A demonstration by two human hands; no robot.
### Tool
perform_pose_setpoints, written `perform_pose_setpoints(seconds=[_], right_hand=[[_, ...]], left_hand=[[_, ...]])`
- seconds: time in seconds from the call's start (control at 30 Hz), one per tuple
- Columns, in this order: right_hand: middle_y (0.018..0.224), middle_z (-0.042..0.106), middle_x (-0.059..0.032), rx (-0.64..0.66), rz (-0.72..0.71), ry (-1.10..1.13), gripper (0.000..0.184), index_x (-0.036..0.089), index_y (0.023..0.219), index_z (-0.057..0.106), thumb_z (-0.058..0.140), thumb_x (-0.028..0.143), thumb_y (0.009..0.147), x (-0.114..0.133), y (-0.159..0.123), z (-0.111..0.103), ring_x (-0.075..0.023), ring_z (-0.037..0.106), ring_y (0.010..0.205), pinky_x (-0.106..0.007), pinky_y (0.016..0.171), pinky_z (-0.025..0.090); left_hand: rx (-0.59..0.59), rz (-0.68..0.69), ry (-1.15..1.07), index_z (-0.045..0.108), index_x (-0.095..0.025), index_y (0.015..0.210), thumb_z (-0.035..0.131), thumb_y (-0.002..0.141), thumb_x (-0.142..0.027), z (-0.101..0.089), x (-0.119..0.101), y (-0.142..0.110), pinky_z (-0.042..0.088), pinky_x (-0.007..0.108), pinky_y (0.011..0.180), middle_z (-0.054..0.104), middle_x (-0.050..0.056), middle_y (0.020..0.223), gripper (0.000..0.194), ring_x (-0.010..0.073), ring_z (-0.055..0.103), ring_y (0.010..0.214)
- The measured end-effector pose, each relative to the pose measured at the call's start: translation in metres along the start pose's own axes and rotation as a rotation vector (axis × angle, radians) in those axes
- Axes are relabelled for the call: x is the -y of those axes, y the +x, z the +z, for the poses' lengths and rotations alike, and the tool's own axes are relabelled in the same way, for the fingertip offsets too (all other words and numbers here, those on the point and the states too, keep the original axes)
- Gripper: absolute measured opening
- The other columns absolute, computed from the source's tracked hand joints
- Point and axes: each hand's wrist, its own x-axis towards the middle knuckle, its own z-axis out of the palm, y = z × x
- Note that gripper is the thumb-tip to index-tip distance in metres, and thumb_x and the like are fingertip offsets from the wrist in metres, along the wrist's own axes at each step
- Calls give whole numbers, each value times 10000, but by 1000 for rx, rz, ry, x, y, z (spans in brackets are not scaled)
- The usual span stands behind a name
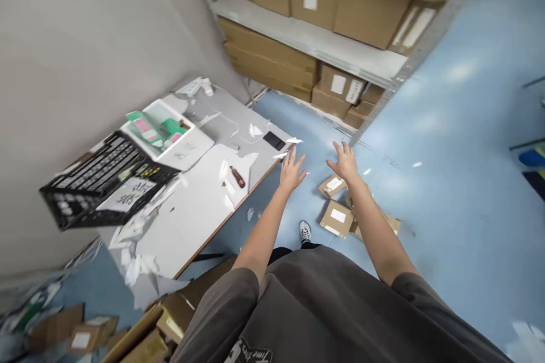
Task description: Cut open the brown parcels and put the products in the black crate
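pale blue floor [447, 238] meets a grey metal shelving rack [306, 35] at twelve o'clock, its large brown cartons [374, 5] cut off by the top edge. clutter [80, 323] at seven o'clock is blurred. the bare right forearm [377, 224] hides part of a loose pile of small brown cardboard boxes [334, 222], squarish, with white labels too small to read; they lie on the floor at six o'clock from the right hand [344, 163]. that hand is spread wide and empty. the left hand [292, 170], likewise splayed and bare, is beside the white worktop [198, 227]; whether it touches the edge, i cannot tell. at eleven o'clock from it lies a flat black rectangular device [273, 140].
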Motion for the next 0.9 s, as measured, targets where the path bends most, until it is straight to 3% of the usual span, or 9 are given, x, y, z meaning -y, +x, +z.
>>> perform_pose_setpoints(seconds=[0.13,0.23,0.33,0.43,0.53,0.67,0.77,0.9], right_hand=[[1662,389,-223,41,-225,7,798,212,1630,441,707,448,915,79,26,23,-440,400,1476,-607,1113,458],[1659,384,-240,62,-419,25,798,202,1631,440,702,450,920,157,33,43,-444,397,1474,-618,1122,441],[1654,384,-238,95,-622,43,789,211,1629,442,695,458,924,253,22,68,-431,389,1480,-608,1118,445],[1651,382,-234,149,-852,74,779,216,1627,445,688,459,927,356,-14,96,-432,376,1489,-607,1121,444],[1661,363,-235,216,-1084,111,788,210,1637,426,679,452,931,456,-80,128,-435,367,1492,-622,1138,429],[1676,339,-244,317,-1366,167,812,192,1645,411,686,445,924,573,-205,167,-448,363,1490,-643,1140,419],[1684,336,-238,416,-1566,219,816,195,1645,415,693,443,919,638,-316,186,-451,379,1479,-648,1144,415],[1702,319,-219,516,-1792,265,820,208,1657,401,689,430,922,687,-459,197,-453,366,1485,-657,1152,405]], left_hand=[[-113,-229,23,494,-255,1610,707,960,-340,-41,58,-49,291,582,1297,178,104,1809,689,383,173,1659],[-200,-387,33,481,-244,1617,719,948,-343,-72,102,-105,250,594,1311,173,111,1809,718,392,142,1664],[-301,-554,47,433,-235,1648,712,952,-343,-103,146,-181,236,590,1312,197,122,1803,758,394,111,1668],[-411,-762,92,386,-221,1673,716,949,-347,-131,180,-280,221,582,1316,223,129,1795,806,400,87,1670],[-508,-991,146,406,-219,1662,723,945,-358,-152,198,-396,239,574,1314,203,123,1800,796,396,102,1667],[-631,-1288,191,425,-225,1648,734,936,-354,-167,196,-559,260,577,1310,196,116,1801,787,394,142,1657],[-712,-1499,203,413,-229,1656,741,930,-353,-167,172,-672,258,590,1310,182,117,1804,806,405,148,1653],[-785,-1767,226,417,-247,1657,740,931,-371,-152,118,-796,270,599,1306,192,110,1802,804,399,137,1658]])
